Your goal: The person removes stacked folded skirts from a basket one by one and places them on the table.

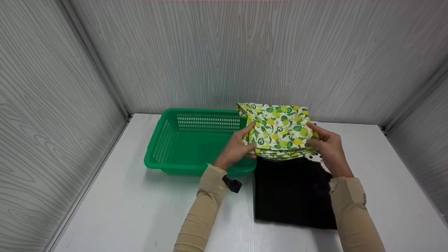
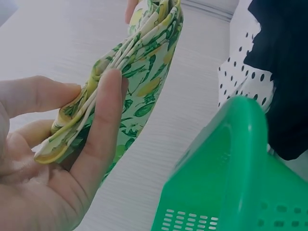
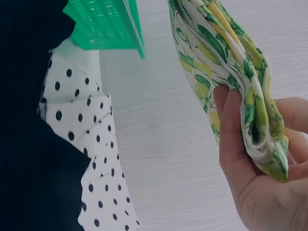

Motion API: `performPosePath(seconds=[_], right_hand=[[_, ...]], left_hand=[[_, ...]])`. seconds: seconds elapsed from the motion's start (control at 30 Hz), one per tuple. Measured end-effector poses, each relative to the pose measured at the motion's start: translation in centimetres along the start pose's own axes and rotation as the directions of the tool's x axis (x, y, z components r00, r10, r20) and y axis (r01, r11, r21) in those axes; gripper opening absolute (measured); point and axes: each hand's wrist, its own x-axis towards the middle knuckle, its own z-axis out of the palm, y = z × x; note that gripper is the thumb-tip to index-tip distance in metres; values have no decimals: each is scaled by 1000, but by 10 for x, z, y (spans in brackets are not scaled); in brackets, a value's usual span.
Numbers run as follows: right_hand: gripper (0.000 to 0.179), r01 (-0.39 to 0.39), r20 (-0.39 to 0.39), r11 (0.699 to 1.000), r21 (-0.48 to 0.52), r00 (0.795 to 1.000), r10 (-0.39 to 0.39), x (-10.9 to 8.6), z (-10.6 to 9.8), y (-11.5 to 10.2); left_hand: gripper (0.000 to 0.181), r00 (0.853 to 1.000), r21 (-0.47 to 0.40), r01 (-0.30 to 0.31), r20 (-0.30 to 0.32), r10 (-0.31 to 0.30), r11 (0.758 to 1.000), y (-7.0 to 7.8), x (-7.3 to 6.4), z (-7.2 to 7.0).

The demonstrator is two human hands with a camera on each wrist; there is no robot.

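A folded lemon-print cloth (image 1: 278,127), white with yellow fruit and green leaves, is held up between both hands. My left hand (image 1: 236,147) pinches its left edge, thumb on one face and fingers on the other. At the opposite edge my right hand (image 1: 329,147) grips the cloth the same way. The layered folds of the cloth (image 2: 139,72) show in the left wrist view, and again as stacked cloth layers (image 3: 236,62) in the right wrist view. Beneath it lie a black folded cloth (image 1: 292,192) and a white cloth with black dots (image 3: 96,139), partly covered by the black one.
A green plastic basket (image 1: 154,147) with slotted walls stands on the white table (image 1: 115,196), left of the cloths. Its right end is partly hidden by the lemon cloth and left hand. Grey wood-grain panels (image 1: 217,52) enclose the table at the back and sides.
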Motion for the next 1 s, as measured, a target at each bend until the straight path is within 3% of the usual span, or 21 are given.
performPosePath(seconds=[0.17,0.57,1.0], right_hand=[[57,46,10,999,-24,999,-46,-5,-13,4],[56,25,-30,987,156,999,-21,-15,-44,18],[57,-24,-125,980,200,991,49,-30,-71,30]], left_hand=[[76,999,28,-2,34,1,1000,-2,5,11],[74,990,62,-58,135,49,996,-9,14,37],[76,995,43,19,96,-23,999,-15,28,70]])
